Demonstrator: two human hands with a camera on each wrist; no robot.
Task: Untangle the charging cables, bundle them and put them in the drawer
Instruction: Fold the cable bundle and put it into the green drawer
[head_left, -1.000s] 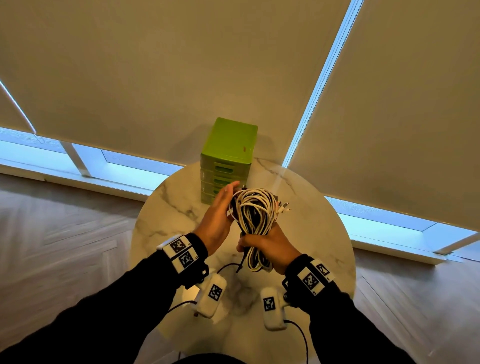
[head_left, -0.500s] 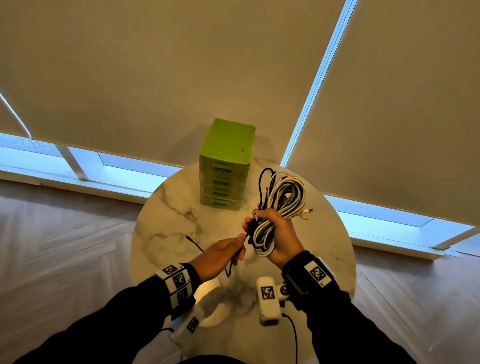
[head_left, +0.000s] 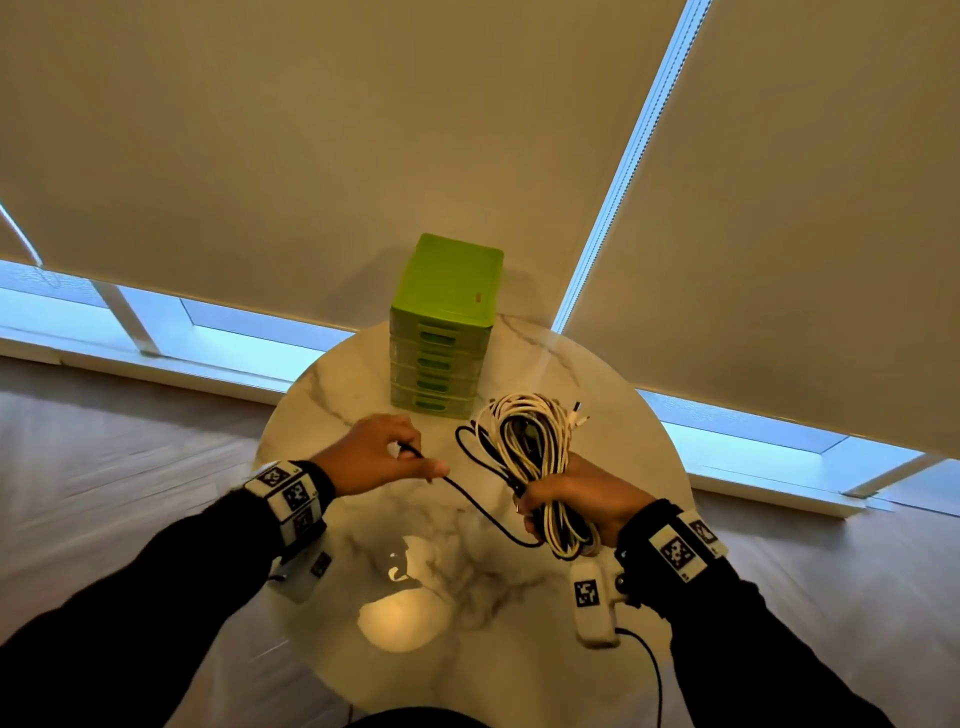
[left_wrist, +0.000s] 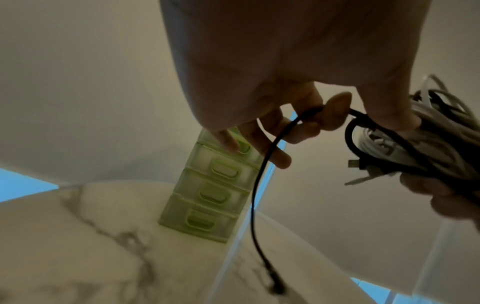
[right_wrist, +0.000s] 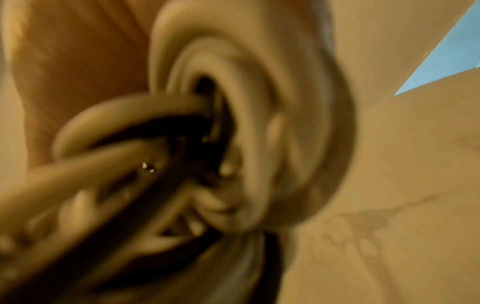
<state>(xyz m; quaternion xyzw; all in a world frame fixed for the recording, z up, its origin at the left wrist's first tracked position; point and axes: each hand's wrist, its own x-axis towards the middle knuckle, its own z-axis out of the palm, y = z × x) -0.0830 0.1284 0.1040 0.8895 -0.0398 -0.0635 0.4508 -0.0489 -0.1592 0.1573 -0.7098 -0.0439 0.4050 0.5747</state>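
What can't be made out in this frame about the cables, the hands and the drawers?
- Cable count in the bundle: head view, loops overlap; right wrist view blurred.
- Right hand fingers: hidden behind the bundle.
- Black cable path inside the bundle: hidden by the white loops.
- Green drawer unit contents: all drawers closed.
- Top drawer: left wrist view, left hand covers it.

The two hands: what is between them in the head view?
A black cable spans from the left hand to the bundle in the right hand, over the table.

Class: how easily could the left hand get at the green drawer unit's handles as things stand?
Probably not freely: the left hand pinches the black cable. The green drawer unit stands just beyond it with nothing between, its drawers shut.
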